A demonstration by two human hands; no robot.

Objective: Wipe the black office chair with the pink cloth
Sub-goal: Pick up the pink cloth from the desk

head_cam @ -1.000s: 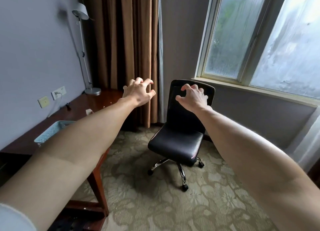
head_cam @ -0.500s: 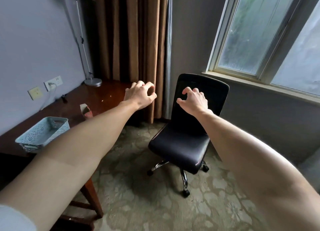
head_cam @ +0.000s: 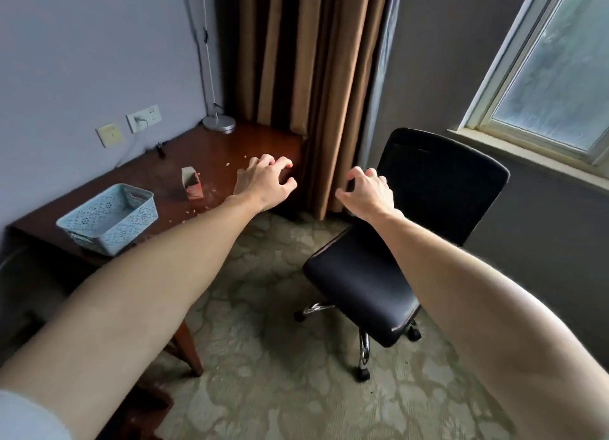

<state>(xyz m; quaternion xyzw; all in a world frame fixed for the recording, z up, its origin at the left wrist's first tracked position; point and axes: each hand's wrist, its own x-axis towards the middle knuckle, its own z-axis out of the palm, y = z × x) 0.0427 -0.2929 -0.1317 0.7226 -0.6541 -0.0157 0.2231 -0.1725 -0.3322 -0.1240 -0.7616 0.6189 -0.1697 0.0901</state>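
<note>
Head view looks down at the black office chair (head_cam: 362, 284), which stands on patterned carpet (head_cam: 263, 383) with its seat facing the person and its backrest toward the wall. Both bare arms reach out toward it. The right hand (head_cam: 367, 196) hangs above the chair's seat, seen against the left edge of its backrest. The left hand (head_cam: 263, 182) is just left of the chair, over the near corner of a wooden desk (head_cam: 227, 146). On each hand the fingers are loosely curled, claw-like, with the thumb apart, and they hold nothing. Neither hand appears to touch the chair.

The pink cloth is nowhere in view. Left of the chair, the desk carries a pale blue basket (head_cam: 108, 219), a small reddish carton (head_cam: 192, 186) and scattered crumbs. A brown curtain (head_cam: 313, 77) hangs behind the chair to its left, and a window (head_cam: 553, 77) sits above it to the right.

The step in hand is probably fetching the cloth, since wiping cannot begin without it. The person would do well to find it before closing in on the chair. The chair stands on castors and will likely roll or swivel under pressure. One hand should therefore steady the backrest while the other wipes, top of the backrest first and then the seat.
</note>
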